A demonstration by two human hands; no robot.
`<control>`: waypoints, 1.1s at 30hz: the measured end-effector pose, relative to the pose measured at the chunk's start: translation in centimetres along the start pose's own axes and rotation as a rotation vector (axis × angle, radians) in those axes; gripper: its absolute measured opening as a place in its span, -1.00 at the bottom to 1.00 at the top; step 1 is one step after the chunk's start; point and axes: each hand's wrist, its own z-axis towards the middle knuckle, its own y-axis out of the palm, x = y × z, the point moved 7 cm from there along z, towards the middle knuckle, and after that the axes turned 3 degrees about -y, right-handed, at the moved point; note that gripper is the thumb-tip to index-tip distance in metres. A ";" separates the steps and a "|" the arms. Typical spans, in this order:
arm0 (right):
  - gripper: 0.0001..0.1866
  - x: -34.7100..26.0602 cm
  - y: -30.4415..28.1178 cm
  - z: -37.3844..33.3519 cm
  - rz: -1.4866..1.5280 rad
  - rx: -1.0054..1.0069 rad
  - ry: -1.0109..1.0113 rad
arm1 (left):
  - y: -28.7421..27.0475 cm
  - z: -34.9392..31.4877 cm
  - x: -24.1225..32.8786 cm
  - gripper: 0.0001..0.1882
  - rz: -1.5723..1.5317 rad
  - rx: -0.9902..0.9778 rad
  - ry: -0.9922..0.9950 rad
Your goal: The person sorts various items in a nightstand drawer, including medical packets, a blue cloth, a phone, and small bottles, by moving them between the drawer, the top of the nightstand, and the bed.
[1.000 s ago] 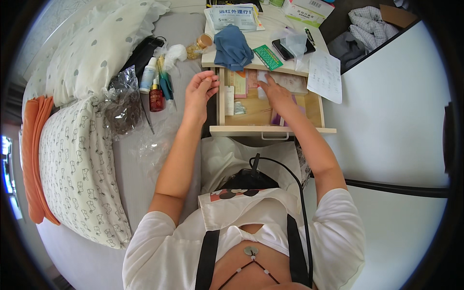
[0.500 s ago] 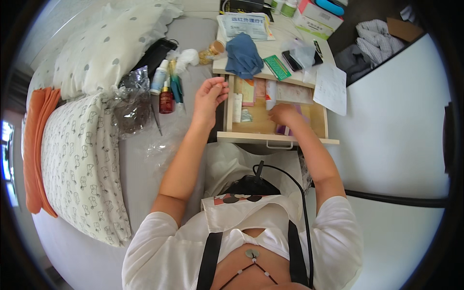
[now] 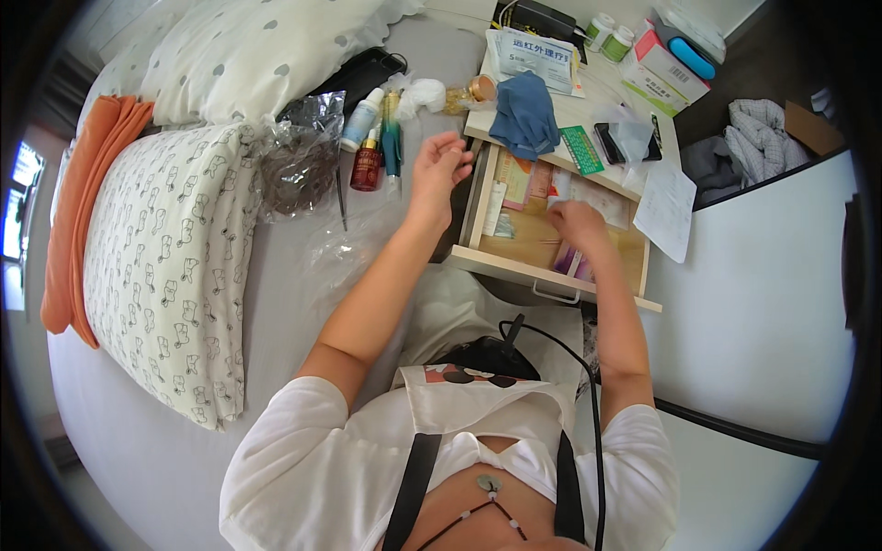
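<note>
My left hand (image 3: 441,173) hovers just off the drawer's left front side, its fingers loosely bent and apart, with nothing visible in them. My right hand (image 3: 579,223) reaches down into the pulled-out wooden drawer (image 3: 514,262). Its fingers are bent together at the near end of a white tube with red markings (image 3: 557,186); whatever they grip is hidden beneath them. Close by lies a purple packet (image 3: 571,264), partly under my right wrist. Along the drawer's left side are a white card-like strip (image 3: 494,207), a small pale-green sachet (image 3: 504,226) and a pinkish-yellow packet (image 3: 514,179).
On the cabinet top lie a blue cloth (image 3: 525,118), a green card (image 3: 582,150), a phone (image 3: 611,144) and a paper sheet (image 3: 665,211). Left, on the bed, stand or lie a red dropper bottle (image 3: 367,167), a white bottle (image 3: 362,121) and a plastic bag (image 3: 299,170). A black cable (image 3: 593,404) crosses my front.
The whole view has shifted, so the drawer appears farther right and lower. My left fingers have loosened and spread. My right hand has moved closer over the tube's near end.
</note>
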 end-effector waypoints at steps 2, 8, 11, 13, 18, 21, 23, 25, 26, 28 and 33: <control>-0.82 -2.4 -2.9 0.2 0.165 0.153 -0.076 | -0.6 0.2 0.6 -0.70 -0.021 0.052 0.066; -0.77 -10.6 -12.0 2.6 0.185 0.805 -0.402 | -1.3 0.0 1.8 -0.68 -0.036 0.111 0.120; -0.54 -12.8 -12.9 6.1 0.031 0.888 -0.433 | -1.0 0.2 1.7 -0.67 -0.037 0.114 0.114; -0.51 -13.3 -11.9 8.2 -0.052 0.885 -0.417 | -1.0 0.3 1.2 -0.67 -0.046 0.106 0.112; -0.57 -12.8 -10.4 10.3 -0.098 0.676 -0.414 | -1.1 0.6 1.0 -0.67 -0.067 0.093 0.106; -0.60 -11.8 -12.5 6.6 0.168 0.767 -0.396 | -1.2 0.5 0.9 -0.68 -0.056 0.079 0.097; -0.60 -10.5 -12.8 2.6 0.388 0.718 -0.317 | -1.3 0.2 0.9 -0.69 -0.044 0.070 0.086; -0.59 -8.4 -12.5 -0.6 0.484 0.603 -0.224 | -0.7 -0.1 0.6 -0.70 -0.027 0.039 0.065; -0.58 -7.2 -11.4 -1.4 0.510 0.498 -0.197 | -0.2 -0.2 0.3 -0.71 -0.013 0.025 0.051; -0.56 -5.6 -7.5 -2.1 0.566 0.275 -0.161 | -0.1 -0.5 0.0 -0.71 0.012 0.022 0.033; -0.58 -7.0 0.3 -1.4 0.403 -0.098 -0.239 | 0.3 -0.2 -0.3 -0.72 0.034 -0.006 0.031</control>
